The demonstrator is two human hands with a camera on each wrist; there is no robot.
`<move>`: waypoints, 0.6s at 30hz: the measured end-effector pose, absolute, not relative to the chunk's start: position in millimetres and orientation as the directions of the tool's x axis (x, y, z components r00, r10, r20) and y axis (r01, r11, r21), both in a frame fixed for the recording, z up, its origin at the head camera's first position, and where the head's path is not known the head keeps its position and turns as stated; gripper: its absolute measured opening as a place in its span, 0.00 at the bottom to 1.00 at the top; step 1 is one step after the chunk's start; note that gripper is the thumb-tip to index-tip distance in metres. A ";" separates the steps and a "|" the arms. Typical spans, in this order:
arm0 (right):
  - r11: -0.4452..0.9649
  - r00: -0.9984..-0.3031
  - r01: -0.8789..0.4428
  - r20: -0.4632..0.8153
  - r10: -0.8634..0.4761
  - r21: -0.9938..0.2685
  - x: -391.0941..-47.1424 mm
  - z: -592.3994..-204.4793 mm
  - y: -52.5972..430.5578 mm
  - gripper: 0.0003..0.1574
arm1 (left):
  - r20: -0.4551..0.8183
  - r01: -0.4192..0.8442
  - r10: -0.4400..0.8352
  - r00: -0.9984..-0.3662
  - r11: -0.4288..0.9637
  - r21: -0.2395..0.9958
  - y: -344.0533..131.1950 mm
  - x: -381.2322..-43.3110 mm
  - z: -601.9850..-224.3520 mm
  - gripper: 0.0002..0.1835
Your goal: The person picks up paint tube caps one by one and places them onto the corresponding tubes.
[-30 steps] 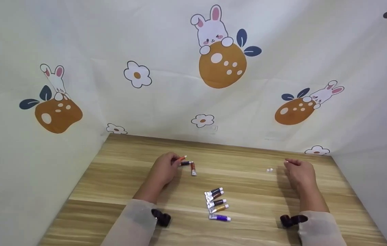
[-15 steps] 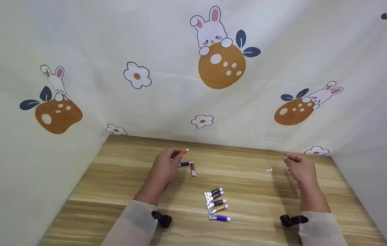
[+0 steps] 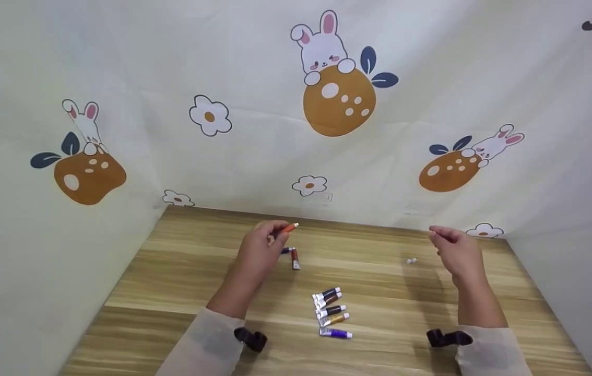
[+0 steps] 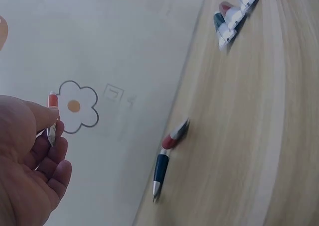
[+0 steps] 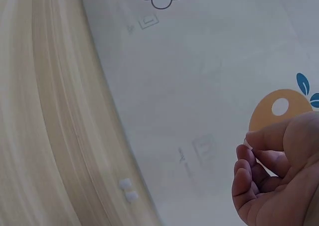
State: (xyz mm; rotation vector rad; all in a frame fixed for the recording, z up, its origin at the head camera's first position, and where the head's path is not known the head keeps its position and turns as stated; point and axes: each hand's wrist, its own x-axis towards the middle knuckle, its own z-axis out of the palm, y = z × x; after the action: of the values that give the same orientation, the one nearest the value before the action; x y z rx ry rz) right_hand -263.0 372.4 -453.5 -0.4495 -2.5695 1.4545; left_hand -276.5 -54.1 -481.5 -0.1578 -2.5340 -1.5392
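Observation:
My left hand pinches a small orange paint tube between thumb and fingers, held up off the table with its white tip pointing right. In the left wrist view, the orange tube stands almost upright in that grip. My right hand is raised at the right, pinching a tiny white cap between thumb and index finger; the fingers mostly hide it. Two white caps lie on the table left of the right hand. Near the left hand rest a dark blue tube and a red-brown tube.
Several capped paint tubes lie in a column on the wooden table, a purple tube nearest and a gold tube just beyond it. A printed fabric wall closes off the back and sides. Black wrist cameras sit on both sleeves.
The left hand has lifted the orange tube from beside the other two tubes, moving up and slightly right. The right hand has risen a little, with the cap still pinched.

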 end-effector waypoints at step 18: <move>0.509 -0.939 0.086 0.101 0.329 -0.857 -241.1 -422.8 345.5 0.26 | 0.265 0.248 0.032 -0.964 0.471 0.846 -44.5 -263.2 -466.3 0.12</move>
State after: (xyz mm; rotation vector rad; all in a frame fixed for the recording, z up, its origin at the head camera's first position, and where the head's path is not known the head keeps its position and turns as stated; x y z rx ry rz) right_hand -241.1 345.5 -422.8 -0.3519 -2.5018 1.3996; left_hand -263.2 -44.5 -466.3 -0.2427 -2.5065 -1.4945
